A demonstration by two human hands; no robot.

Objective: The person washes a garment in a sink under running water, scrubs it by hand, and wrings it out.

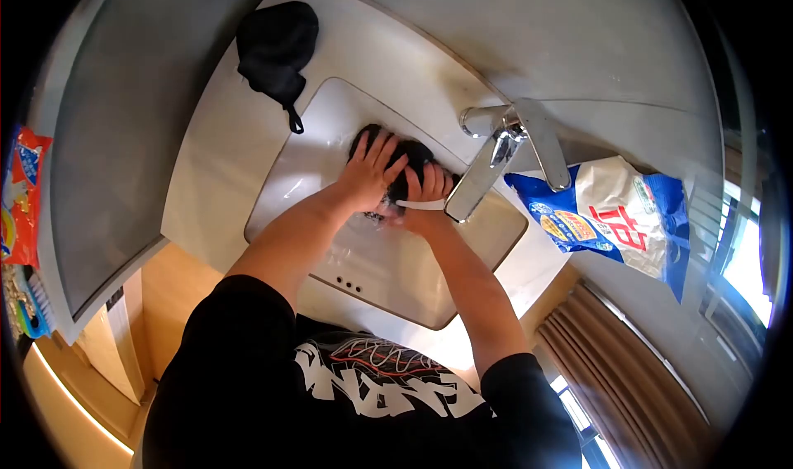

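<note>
1. The left hand (369,178) lies fingers-spread on the black cloth (414,150).
2. The right hand (427,191) touches it too; whether it clutches cannot be told.
3. Beneath both hands, the cloth sits in the sink (388,271).
4. The faucet (486,172) is beside the right hand.

Light was bright over the washbasin (388,262), glinting on its wet floor and on the chrome faucet (487,172) beyond it. Low to its right, a window (588,423) glared white; low to its left, a strip light (81,400) glowed warm. Fisheye distortion bowed the countertop (215,196) around it, within black vignetting.
</note>
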